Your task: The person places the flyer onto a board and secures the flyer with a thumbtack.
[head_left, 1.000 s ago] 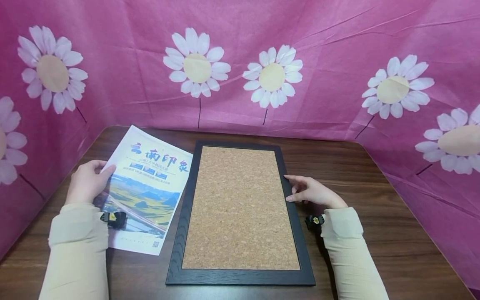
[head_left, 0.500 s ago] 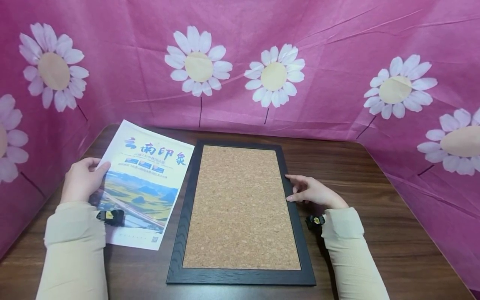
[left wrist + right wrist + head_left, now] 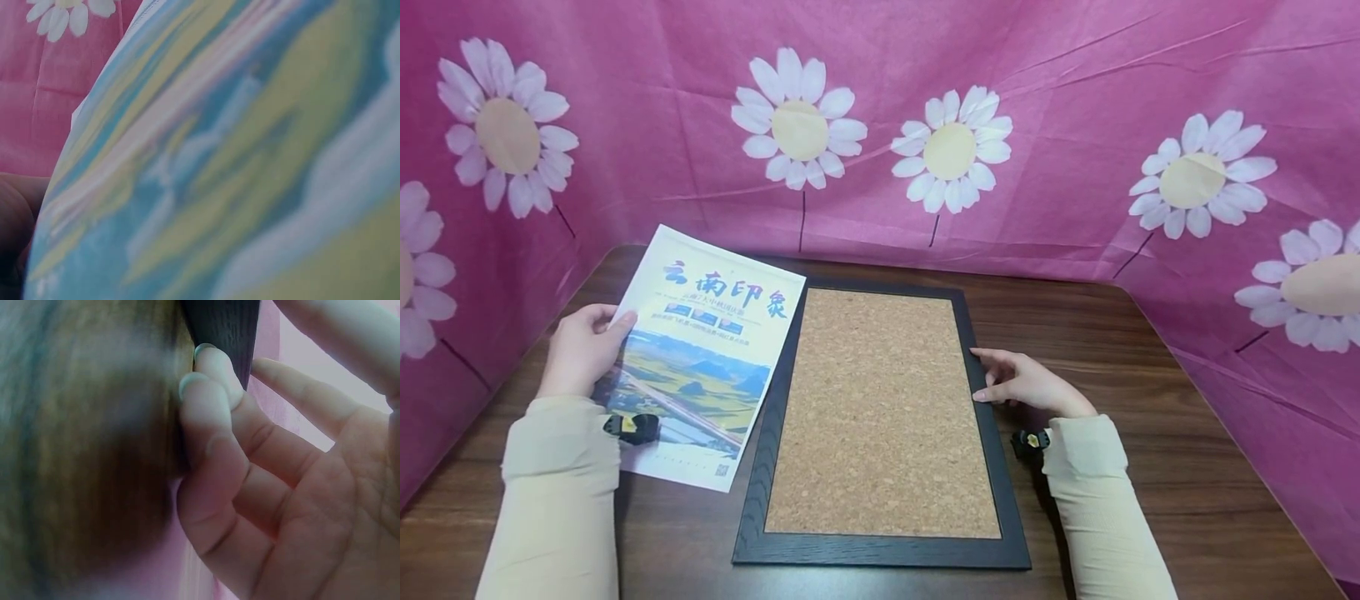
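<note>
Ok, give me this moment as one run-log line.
left hand: pinches poster | right hand: touches right edge of corkboard | poster: slanted, overlapping corkboard's upper-left corner in head view | corkboard: flat on table

On the printed sheet that I pinch in my left hand, I read the large blue-and-purple title 云南印象, slanting across the upper part. Beneath it I see a smaller line that seems to start with 云南, then three blue boxes and another row of characters, all too small for me to read surely. Near the lower right corner sits a QR code, with a faint line of print to its left that I cannot make out.
</note>
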A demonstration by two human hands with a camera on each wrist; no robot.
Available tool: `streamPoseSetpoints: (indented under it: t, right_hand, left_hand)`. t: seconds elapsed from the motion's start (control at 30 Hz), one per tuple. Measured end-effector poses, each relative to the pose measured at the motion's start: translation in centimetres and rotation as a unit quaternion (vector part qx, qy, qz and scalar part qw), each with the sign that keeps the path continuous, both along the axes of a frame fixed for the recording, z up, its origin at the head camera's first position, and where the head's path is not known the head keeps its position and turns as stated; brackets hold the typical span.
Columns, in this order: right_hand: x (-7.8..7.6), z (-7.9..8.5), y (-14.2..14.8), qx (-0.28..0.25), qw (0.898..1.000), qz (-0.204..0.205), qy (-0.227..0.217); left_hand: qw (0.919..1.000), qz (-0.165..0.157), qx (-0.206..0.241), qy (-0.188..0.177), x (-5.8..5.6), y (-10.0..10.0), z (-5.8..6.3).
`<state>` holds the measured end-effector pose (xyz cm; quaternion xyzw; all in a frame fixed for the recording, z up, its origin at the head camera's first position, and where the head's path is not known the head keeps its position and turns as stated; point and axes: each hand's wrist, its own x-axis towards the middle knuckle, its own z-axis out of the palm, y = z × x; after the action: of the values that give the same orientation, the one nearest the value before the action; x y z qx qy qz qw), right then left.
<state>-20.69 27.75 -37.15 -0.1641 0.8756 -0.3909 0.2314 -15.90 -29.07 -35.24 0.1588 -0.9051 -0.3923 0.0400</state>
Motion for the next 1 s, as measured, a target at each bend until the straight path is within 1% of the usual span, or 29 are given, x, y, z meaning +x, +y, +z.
streamPoseSetpoints:
  t: [0.1, 0.17, 0.37, 0.5, 0.6, 0.67, 0.9, 0.93, 1.0]
  right_hand:
    - [0.0, 0.0, 0.0, -0.004, 1.0, 0.001, 0.0]
    - [-0.1, 0.0, 0.0, -0.008, 1.0, 0.001, -0.002]
    - [0.0, 0.1, -0.1, -0.007, 1.0, 0.0, -0.002]
    - [0.1, 0.3, -0.1, 0.001, 1.0, -0.003, -0.001]
    - [0.1, 0.3, -0.2, 0.001, 1.0, -0.004, -0.001]
    - [0.1, 0.3, -0.2, 0.001, 1.0, -0.004, -0.002]
    - [0.1, 0.1, -0.1, -0.004, 1.0, -0.002, -0.004]
    - [0.0, 0.1, -0.1, -0.005, 1.0, -0.002, -0.004]
    - [0.0, 0.0, 0.0, -0.007, 1.0, -0.002, -0.004]
  left_hand:
    - [0.9998, -0.004, 0.021, 0.006, -0.2, 0.5, 0.0]
    - [0.9996, -0.008, 0.028, 0.007, -0.5, 1.0, -0.1]
    - [0.9993, -0.033, 0.015, 0.009, -1.1, 2.7, -0.4]
    - [0.9974, -0.055, 0.046, -0.005, -1.5, 3.9, -1.0]
    - [0.9943, -0.068, 0.078, -0.023, -1.9, 4.7, -1.5]
    - [0.9925, -0.075, 0.091, -0.032, -2.0, 5.2, -1.7]
    - [0.9884, -0.088, 0.114, -0.047, -2.0, 6.0, -1.8]
    - [0.9871, -0.092, 0.121, -0.051, -2.0, 6.0, -1.8]
    - [0.9822, -0.101, 0.145, -0.063, -2.1, 6.0, -1.8]
